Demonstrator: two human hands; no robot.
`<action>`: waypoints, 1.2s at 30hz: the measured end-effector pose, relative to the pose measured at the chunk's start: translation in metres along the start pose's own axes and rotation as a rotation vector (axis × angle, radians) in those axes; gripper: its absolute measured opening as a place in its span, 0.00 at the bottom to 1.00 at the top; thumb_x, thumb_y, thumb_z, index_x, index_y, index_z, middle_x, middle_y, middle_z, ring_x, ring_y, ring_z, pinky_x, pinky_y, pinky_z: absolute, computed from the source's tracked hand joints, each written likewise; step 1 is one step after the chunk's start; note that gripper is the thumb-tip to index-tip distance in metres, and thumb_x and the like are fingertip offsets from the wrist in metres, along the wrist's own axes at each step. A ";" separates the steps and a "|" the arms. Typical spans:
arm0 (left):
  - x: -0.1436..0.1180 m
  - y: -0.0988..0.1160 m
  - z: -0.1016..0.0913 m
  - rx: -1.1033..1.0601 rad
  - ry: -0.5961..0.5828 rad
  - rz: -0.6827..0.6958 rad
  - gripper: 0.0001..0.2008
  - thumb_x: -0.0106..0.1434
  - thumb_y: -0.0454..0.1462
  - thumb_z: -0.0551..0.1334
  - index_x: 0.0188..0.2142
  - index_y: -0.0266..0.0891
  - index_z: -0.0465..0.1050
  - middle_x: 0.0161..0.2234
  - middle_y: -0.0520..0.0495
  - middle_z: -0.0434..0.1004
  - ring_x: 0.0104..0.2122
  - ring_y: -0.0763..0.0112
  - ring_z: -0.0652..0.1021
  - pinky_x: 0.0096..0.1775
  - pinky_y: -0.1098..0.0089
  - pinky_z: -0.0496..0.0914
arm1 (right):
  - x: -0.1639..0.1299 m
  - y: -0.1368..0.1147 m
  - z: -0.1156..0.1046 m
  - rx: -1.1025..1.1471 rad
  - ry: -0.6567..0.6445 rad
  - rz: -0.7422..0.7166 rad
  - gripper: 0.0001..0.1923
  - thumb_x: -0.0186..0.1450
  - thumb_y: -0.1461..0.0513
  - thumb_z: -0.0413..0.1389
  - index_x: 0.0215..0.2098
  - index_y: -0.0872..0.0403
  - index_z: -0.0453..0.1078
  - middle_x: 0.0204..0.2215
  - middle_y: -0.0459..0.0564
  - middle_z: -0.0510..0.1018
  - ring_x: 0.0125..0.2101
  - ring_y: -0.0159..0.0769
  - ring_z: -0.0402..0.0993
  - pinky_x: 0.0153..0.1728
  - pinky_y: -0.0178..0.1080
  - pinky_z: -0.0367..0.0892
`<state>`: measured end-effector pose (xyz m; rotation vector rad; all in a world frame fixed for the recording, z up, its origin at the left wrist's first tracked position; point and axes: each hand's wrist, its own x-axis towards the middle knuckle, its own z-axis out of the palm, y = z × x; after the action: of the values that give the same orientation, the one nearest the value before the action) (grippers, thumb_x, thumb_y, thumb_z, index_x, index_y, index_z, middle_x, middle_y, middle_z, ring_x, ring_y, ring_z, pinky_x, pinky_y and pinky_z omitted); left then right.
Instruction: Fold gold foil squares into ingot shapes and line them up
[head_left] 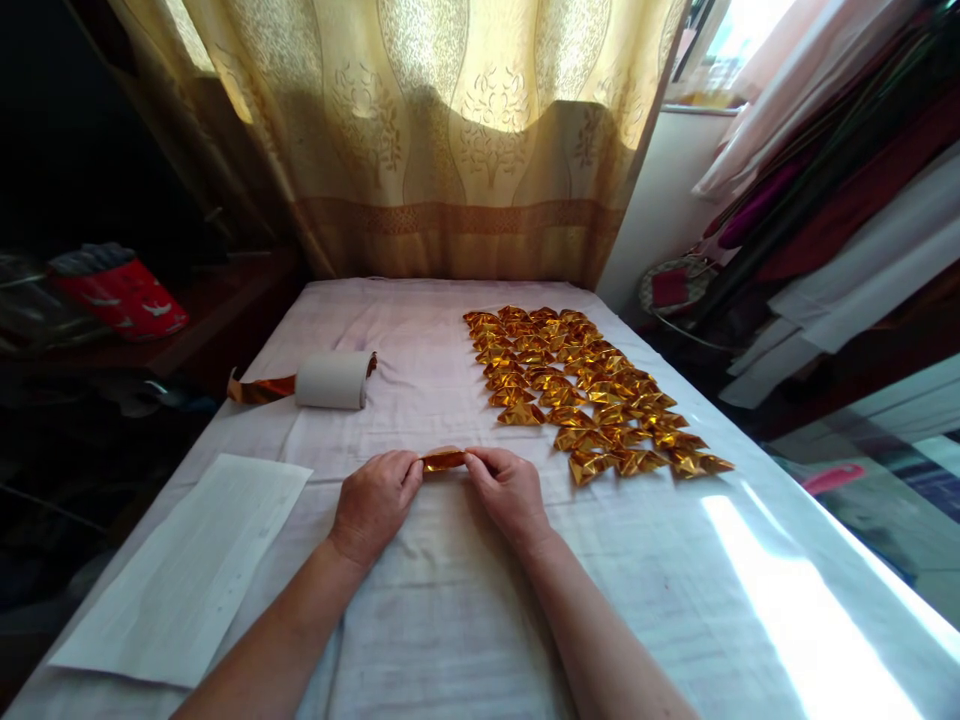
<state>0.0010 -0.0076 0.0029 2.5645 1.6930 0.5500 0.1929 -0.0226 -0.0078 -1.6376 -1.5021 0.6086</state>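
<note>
While both hands rest on the cloth-covered tabletop [450, 620] at frame centre, left hand [373, 505] and right hand [511, 490] fingers pinch closed on opposite ends of the gold foil piece [443, 460]; folded foil pieces [592, 390] lie upper right.

Between your left hand [375, 503] and right hand [508, 490] you pinch a small strip of glossy gold foil [443, 460], creased and mirror-bright. The folded gold foil pieces in rows [585, 390] show the same shiny, crinkled metallic finish. Desk covered in pale matt woven cloth [450, 600], slightly wrinkled. White paper-backed roll [334, 380] looks matt, its foil tail coppery and glossy. Flat white paper sheet [187, 565] matt, smooth. Beige patterned curtain [450, 130] is thin, translucent fabric.
</note>
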 end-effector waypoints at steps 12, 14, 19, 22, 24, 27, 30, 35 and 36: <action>-0.001 0.001 0.006 0.048 -0.025 0.018 0.10 0.69 0.35 0.54 0.36 0.40 0.74 0.35 0.46 0.80 0.36 0.65 0.78 0.38 0.68 0.69 | -0.005 -0.002 0.003 -0.015 0.009 -0.085 0.13 0.65 0.59 0.53 0.35 0.50 0.81 0.32 0.48 0.85 0.32 0.37 0.80 0.37 0.36 0.72; -0.002 0.001 0.006 0.051 -0.028 0.017 0.10 0.69 0.35 0.54 0.37 0.40 0.74 0.35 0.45 0.80 0.36 0.64 0.78 0.38 0.68 0.69 | -0.005 -0.003 0.003 -0.034 -0.001 -0.109 0.13 0.65 0.59 0.53 0.35 0.49 0.81 0.32 0.48 0.84 0.32 0.37 0.80 0.37 0.35 0.71; -0.001 0.006 0.006 0.041 -0.047 0.043 0.11 0.70 0.37 0.54 0.36 0.40 0.73 0.33 0.46 0.79 0.35 0.66 0.78 0.37 0.69 0.69 | -0.005 -0.003 0.002 -0.054 -0.016 -0.118 0.12 0.65 0.60 0.53 0.34 0.49 0.80 0.32 0.47 0.84 0.32 0.36 0.80 0.36 0.35 0.70; 0.000 0.006 0.006 0.035 -0.042 0.035 0.11 0.70 0.36 0.53 0.36 0.40 0.73 0.34 0.46 0.80 0.35 0.65 0.78 0.37 0.69 0.68 | -0.004 -0.002 -0.001 -0.101 -0.006 -0.138 0.12 0.66 0.60 0.53 0.35 0.49 0.80 0.32 0.48 0.84 0.32 0.36 0.79 0.36 0.34 0.69; 0.001 0.005 0.006 0.031 -0.037 0.026 0.11 0.70 0.36 0.53 0.36 0.40 0.73 0.34 0.46 0.80 0.35 0.65 0.78 0.37 0.69 0.68 | -0.003 -0.001 -0.004 -0.171 0.006 -0.145 0.12 0.65 0.60 0.53 0.34 0.49 0.80 0.31 0.48 0.83 0.31 0.36 0.78 0.35 0.34 0.68; 0.001 0.004 0.007 0.019 -0.037 0.025 0.12 0.70 0.37 0.53 0.35 0.40 0.73 0.34 0.46 0.80 0.35 0.66 0.77 0.38 0.69 0.68 | -0.002 0.000 -0.008 -0.251 0.034 -0.124 0.11 0.64 0.61 0.54 0.33 0.49 0.79 0.30 0.47 0.82 0.30 0.35 0.76 0.34 0.34 0.66; 0.000 0.006 0.007 0.002 -0.041 0.031 0.12 0.71 0.37 0.53 0.35 0.40 0.73 0.34 0.47 0.80 0.35 0.67 0.77 0.38 0.69 0.68 | -0.001 0.000 -0.011 -0.266 0.042 -0.113 0.08 0.64 0.61 0.55 0.32 0.49 0.78 0.30 0.46 0.80 0.28 0.33 0.74 0.33 0.34 0.66; -0.002 0.010 0.007 -0.036 -0.048 0.065 0.12 0.71 0.39 0.53 0.38 0.41 0.75 0.35 0.47 0.80 0.36 0.66 0.78 0.39 0.69 0.68 | -0.001 -0.002 -0.020 -0.364 0.048 -0.175 0.07 0.63 0.60 0.57 0.31 0.47 0.78 0.31 0.46 0.80 0.34 0.36 0.75 0.34 0.35 0.64; -0.002 0.012 0.007 -0.047 -0.049 0.077 0.12 0.72 0.39 0.53 0.39 0.41 0.75 0.36 0.47 0.80 0.37 0.66 0.78 0.39 0.68 0.68 | -0.001 -0.003 -0.023 -0.400 0.044 -0.195 0.07 0.63 0.61 0.58 0.30 0.47 0.78 0.31 0.47 0.79 0.35 0.36 0.74 0.35 0.35 0.64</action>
<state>0.0126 -0.0128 -0.0014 2.5964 1.5530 0.5191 0.2096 -0.0291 0.0070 -1.7525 -1.8087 0.1685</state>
